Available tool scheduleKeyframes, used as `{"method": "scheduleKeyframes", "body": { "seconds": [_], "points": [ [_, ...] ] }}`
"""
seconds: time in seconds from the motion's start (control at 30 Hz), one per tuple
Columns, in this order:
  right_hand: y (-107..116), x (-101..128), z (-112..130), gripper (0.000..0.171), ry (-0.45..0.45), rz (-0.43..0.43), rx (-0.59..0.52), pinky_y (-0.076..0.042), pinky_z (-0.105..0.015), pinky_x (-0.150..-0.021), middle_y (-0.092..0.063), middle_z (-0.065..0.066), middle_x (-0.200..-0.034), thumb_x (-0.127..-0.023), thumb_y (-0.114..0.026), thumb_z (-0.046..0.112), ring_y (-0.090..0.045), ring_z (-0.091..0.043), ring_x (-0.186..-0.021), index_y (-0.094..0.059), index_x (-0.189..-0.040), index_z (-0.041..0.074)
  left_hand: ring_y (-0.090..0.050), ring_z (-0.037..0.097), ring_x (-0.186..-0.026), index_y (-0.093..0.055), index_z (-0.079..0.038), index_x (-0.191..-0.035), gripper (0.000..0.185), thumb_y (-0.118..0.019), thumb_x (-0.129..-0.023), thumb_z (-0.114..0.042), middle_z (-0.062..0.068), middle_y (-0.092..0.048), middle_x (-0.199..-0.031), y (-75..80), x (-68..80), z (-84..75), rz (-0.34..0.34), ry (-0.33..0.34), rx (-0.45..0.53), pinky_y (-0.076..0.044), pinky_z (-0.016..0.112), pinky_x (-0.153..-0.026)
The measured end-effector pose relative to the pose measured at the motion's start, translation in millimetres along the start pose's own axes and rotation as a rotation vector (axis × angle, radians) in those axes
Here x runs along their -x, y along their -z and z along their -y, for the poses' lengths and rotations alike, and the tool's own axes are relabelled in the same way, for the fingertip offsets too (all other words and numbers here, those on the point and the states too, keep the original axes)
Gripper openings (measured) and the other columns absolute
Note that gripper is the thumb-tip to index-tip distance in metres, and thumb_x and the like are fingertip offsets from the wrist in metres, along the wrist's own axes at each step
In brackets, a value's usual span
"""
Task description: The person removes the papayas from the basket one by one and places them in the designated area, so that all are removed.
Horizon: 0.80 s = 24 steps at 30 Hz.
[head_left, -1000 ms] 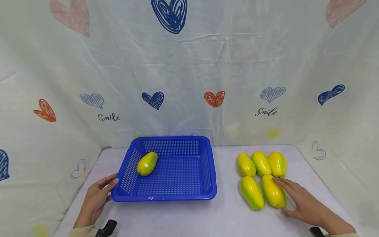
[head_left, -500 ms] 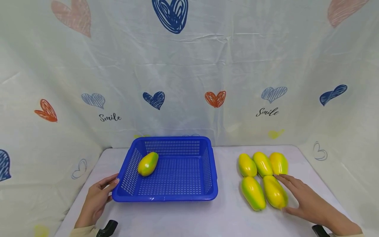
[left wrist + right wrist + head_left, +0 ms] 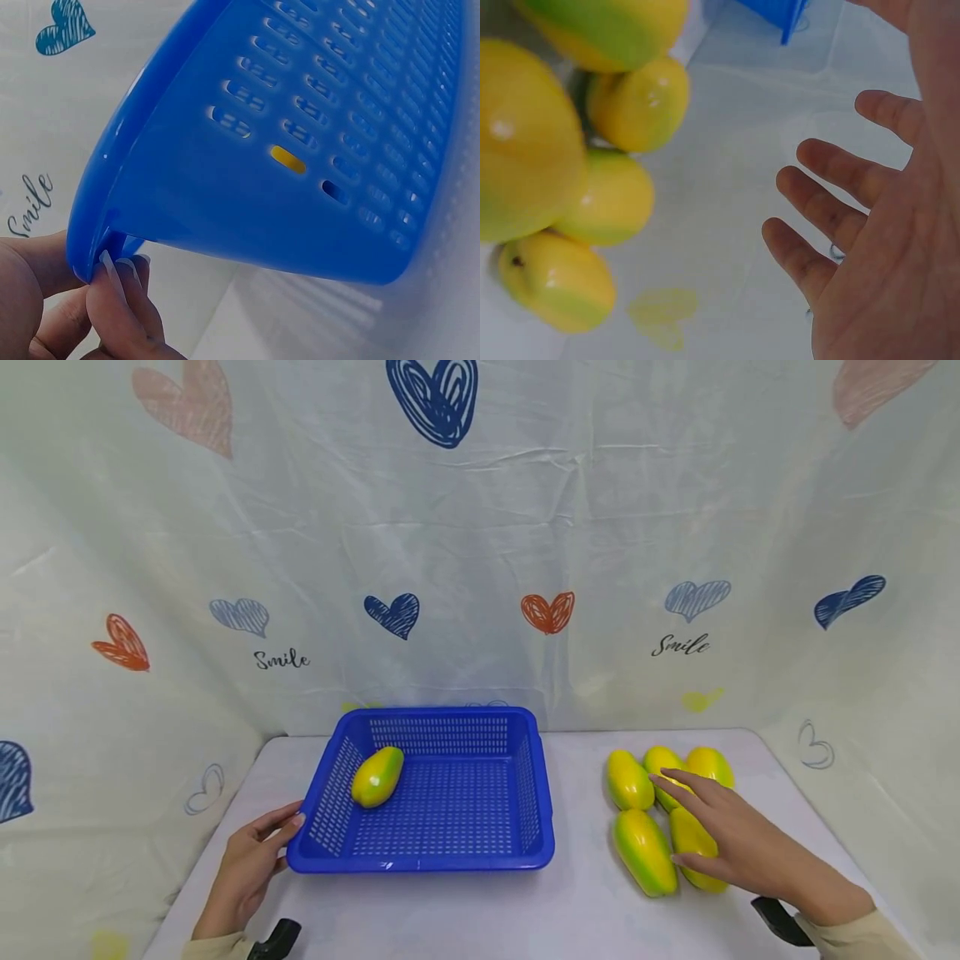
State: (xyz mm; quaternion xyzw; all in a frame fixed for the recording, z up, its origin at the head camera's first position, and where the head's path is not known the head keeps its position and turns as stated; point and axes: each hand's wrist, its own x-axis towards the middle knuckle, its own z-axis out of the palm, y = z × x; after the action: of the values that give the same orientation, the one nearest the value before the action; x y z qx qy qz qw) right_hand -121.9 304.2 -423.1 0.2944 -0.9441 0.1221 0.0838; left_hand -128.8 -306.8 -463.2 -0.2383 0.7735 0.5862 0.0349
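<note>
My left hand (image 3: pixel 242 870) pinches the left front corner of a blue plastic basket (image 3: pixel 420 865). In the left wrist view, thumb and fingers (image 3: pixel 116 300) grip the underside and edge of its rim. One yellow-green papaya (image 3: pixel 377 777) lies inside the basket at the left. My right hand (image 3: pixel 738 839) hovers with fingers spread over a group of papayas on the right, partly hiding the front right papaya (image 3: pixel 692 835). The front left papaya (image 3: pixel 645 852) sits just left of the thumb. In the right wrist view the palm (image 3: pixel 900 247) faces the fruit, holding nothing.
Three more papayas stand in a back row: left (image 3: pixel 628 779), middle (image 3: pixel 660 760) and right (image 3: pixel 710 763). All rest on a white-covered table (image 3: pixel 480 914). A pale curtain (image 3: pixel 465 527) with printed hearts rises behind the table and along its sides.
My right hand has lifted off the front right papaya and moved left and up over the group. The left hand stays at the basket corner.
</note>
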Motion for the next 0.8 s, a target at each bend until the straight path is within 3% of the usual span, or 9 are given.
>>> {"method": "scheduleKeyframes", "body": {
  "seconds": [0.2,0.5,0.8],
  "points": [
    [4.1,-27.1,18.3,0.096,0.078,-0.001,0.011,-0.052,-0.060,-0.102,-0.051,-0.012,-0.156,-0.079,-0.095,0.029,-0.055,-0.035,-0.135,-0.043,-0.160,0.020,-0.059,0.009,-0.094,-0.043,0.003,-0.158,0.057,-0.058,-0.110,-0.025,0.024,-0.053,-0.144,-1.9,0.0,-0.6,-0.008,0.011,-0.022,-0.054,0.026,-0.071],
    [2.9,-68.6,47.7,0.094,0.198,0.003,-0.008,-0.052,-0.056,-0.104,-0.050,-0.012,-0.157,-0.083,-0.092,0.024,-0.055,-0.033,-0.136,-0.041,-0.162,0.018,-0.059,0.012,-0.097,-0.042,0.003,-0.158,0.057,-0.057,-0.111,-0.025,0.026,-0.049,-0.149,-1.3,-0.8,-0.5,-0.012,0.022,-0.022,-0.054,0.027,-0.072],
    [-12.2,-103.4,77.7,0.091,0.239,0.073,-0.028,-0.047,-0.059,-0.111,-0.046,-0.017,-0.160,-0.090,-0.086,0.030,-0.051,-0.036,-0.141,-0.036,-0.164,0.016,-0.060,0.008,-0.092,-0.044,0.005,-0.156,0.056,-0.059,-0.110,-0.023,0.025,-0.056,-0.142,-0.7,0.3,0.2,-0.010,0.001,-0.008,-0.055,0.028,-0.069]
  ]
}}
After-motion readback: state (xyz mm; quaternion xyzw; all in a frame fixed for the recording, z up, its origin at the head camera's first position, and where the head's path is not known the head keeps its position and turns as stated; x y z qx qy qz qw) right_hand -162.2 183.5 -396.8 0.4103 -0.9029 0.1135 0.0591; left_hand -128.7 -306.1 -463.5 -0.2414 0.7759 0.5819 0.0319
